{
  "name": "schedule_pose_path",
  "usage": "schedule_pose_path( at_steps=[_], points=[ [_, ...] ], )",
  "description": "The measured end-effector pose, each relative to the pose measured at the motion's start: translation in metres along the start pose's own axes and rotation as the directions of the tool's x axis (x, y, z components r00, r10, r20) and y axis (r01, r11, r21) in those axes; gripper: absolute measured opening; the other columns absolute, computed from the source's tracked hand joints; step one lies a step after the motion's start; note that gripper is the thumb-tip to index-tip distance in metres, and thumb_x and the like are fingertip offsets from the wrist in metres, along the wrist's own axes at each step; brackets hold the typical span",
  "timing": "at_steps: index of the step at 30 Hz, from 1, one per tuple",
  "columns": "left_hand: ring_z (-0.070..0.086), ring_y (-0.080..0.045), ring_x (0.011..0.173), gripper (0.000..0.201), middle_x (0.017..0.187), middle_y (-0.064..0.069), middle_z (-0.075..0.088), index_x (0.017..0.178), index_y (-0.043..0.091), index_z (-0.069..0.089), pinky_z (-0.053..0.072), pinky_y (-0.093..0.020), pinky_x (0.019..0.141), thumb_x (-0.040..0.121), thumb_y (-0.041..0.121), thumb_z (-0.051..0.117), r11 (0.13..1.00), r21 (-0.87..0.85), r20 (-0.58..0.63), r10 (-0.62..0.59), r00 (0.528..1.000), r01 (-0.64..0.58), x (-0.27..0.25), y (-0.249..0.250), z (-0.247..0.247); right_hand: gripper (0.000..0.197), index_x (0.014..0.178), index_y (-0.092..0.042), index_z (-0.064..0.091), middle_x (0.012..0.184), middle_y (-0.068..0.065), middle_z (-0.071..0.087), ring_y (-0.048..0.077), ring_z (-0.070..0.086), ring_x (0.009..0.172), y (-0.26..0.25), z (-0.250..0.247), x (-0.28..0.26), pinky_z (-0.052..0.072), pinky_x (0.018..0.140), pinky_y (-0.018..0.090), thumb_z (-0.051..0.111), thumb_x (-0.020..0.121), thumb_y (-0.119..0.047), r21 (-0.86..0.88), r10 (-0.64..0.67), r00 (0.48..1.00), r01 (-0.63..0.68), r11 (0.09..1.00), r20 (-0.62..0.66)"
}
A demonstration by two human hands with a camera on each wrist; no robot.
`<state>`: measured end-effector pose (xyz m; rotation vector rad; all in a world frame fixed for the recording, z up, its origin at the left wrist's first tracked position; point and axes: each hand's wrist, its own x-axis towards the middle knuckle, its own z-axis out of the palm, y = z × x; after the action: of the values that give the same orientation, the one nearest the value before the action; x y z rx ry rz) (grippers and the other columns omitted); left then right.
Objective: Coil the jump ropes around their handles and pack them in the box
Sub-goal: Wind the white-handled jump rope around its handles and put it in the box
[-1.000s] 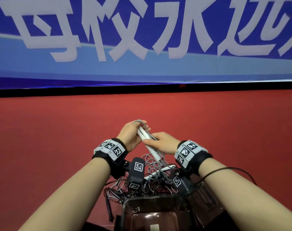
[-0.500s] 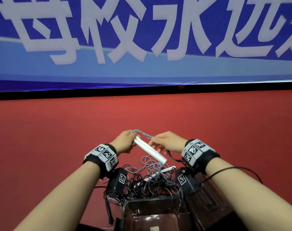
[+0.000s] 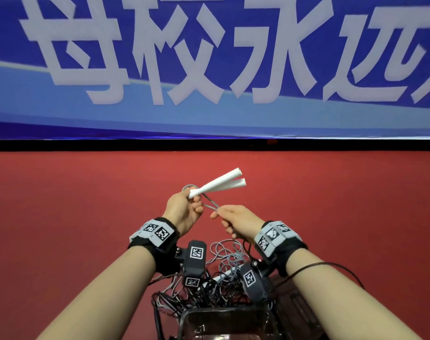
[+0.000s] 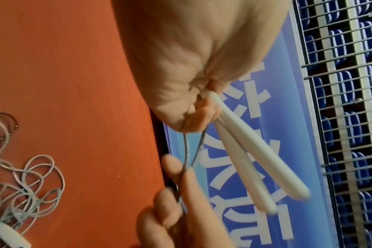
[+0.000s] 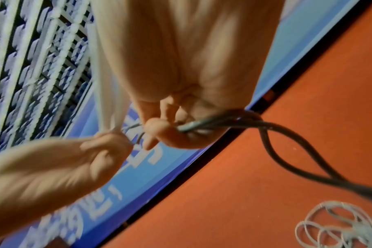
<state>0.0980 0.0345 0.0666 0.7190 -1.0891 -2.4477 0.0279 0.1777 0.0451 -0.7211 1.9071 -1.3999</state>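
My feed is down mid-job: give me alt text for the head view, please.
The left hand grips two white handles by one end, their free ends pointing up and right, while the right hand pinches the grey rope running from them. Below, more ropes lie tangled on the red floor beside a dark box.

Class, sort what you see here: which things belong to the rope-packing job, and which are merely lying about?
Part of the job:
- white handles, gripped by the left hand
- grey rope, pinched by the right hand
- tangled ropes on the floor
- clear box

Just there:
- blue banner
- red floor
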Motion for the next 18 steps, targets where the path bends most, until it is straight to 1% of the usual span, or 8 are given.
schedule_pose_path(
  at_steps=[2,4,7,10,13,14,16,18],
  points=[
    [0.029,-0.007,0.034,0.032,0.052,0.0,0.036,0.08,0.012,0.047,0.026,-0.017,0.035,0.103,0.009,0.026,0.992,0.081,-0.097,0.105,0.99,-0.097,0.004,-0.004,-0.001,0.02,0.087,-0.017,0.063,0.053,-0.01,0.047,0.004,0.04,0.046,-0.008,0.013,-0.001,0.03,0.046,0.019,0.047,0.098,-0.02,-0.301,-0.134,0.99,0.115,0.947,-0.041],
    [0.03,-0.007,0.034,0.03,0.052,0.002,0.038,0.082,0.014,0.048,0.024,-0.018,0.037,0.101,0.01,0.026,0.948,0.276,-0.177,0.212,0.961,-0.159,0.011,-0.006,-0.007,0.016,0.088,-0.017,0.059,0.064,-0.007,0.052,0.012,0.046,0.057,-0.015,0.025,-0.001,0.035,0.054,0.026,0.049,0.097,-0.025,-0.522,-0.231,0.973,0.192,0.831,-0.01],
    [0.033,-0.015,0.044,0.025,0.059,-0.002,0.041,0.088,0.012,0.051,0.027,-0.025,0.047,0.098,0.013,0.028,0.789,0.587,-0.182,0.35,0.919,-0.185,0.017,-0.001,-0.015,0.02,0.091,-0.015,0.058,0.076,0.004,0.058,0.027,0.054,0.071,-0.021,0.031,-0.001,0.041,0.064,0.038,0.047,0.098,-0.03,-0.634,-0.321,0.947,0.249,0.732,0.002],
    [0.044,-0.025,0.064,0.019,0.078,-0.006,0.049,0.102,0.008,0.046,0.034,-0.035,0.06,0.102,0.018,0.03,0.438,0.864,-0.006,0.5,0.866,-0.247,0.006,0.001,-0.011,0.023,0.097,-0.018,0.063,0.083,0.006,0.064,0.027,0.057,0.075,-0.027,0.023,-0.004,0.04,0.064,0.034,0.047,0.098,-0.035,-0.732,-0.402,0.915,0.26,0.63,-0.022],
    [0.049,-0.028,0.068,0.015,0.079,0.002,0.053,0.101,0.012,0.037,0.036,-0.036,0.064,0.104,0.025,0.03,-0.131,0.941,0.335,0.503,0.797,-0.313,-0.011,-0.01,-0.013,0.029,0.082,-0.022,0.063,0.076,-0.001,0.068,0.024,0.063,0.075,-0.03,0.015,-0.009,0.05,0.071,0.034,0.049,0.094,-0.044,-0.838,-0.474,0.881,0.253,0.483,-0.008],
    [0.049,-0.03,0.065,0.016,0.073,0.004,0.051,0.098,0.014,0.034,0.035,-0.036,0.062,0.104,0.028,0.03,-0.259,0.911,0.409,0.452,0.793,-0.322,-0.012,-0.013,-0.016,0.032,0.078,-0.022,0.063,0.073,-0.002,0.069,0.021,0.064,0.075,-0.031,0.012,-0.011,0.051,0.072,0.034,0.05,0.092,-0.047,-0.857,-0.487,0.873,0.241,0.456,-0.013],
    [0.055,-0.036,0.068,0.019,0.069,0.0,0.052,0.095,0.013,0.033,0.036,-0.038,0.061,0.104,0.03,0.03,-0.3,0.894,0.432,0.385,0.815,-0.332,-0.008,-0.012,-0.019,0.037,0.079,-0.023,0.064,0.074,-0.004,0.068,0.02,0.063,0.074,-0.033,0.003,-0.012,0.047,0.069,0.031,0.053,0.089,-0.057,-0.868,-0.512,0.857,0.209,0.451,-0.06],
    [0.058,-0.038,0.078,0.021,0.079,-0.009,0.058,0.097,0.011,0.039,0.038,-0.039,0.066,0.105,0.028,0.031,-0.181,0.916,0.399,0.34,0.852,-0.357,-0.004,-0.007,-0.017,0.039,0.078,-0.024,0.062,0.07,-0.005,0.064,0.019,0.057,0.071,-0.036,-0.007,-0.012,0.04,0.064,0.03,0.056,0.086,-0.063,-0.848,-0.53,0.837,0.178,0.5,-0.136]
  ],
)
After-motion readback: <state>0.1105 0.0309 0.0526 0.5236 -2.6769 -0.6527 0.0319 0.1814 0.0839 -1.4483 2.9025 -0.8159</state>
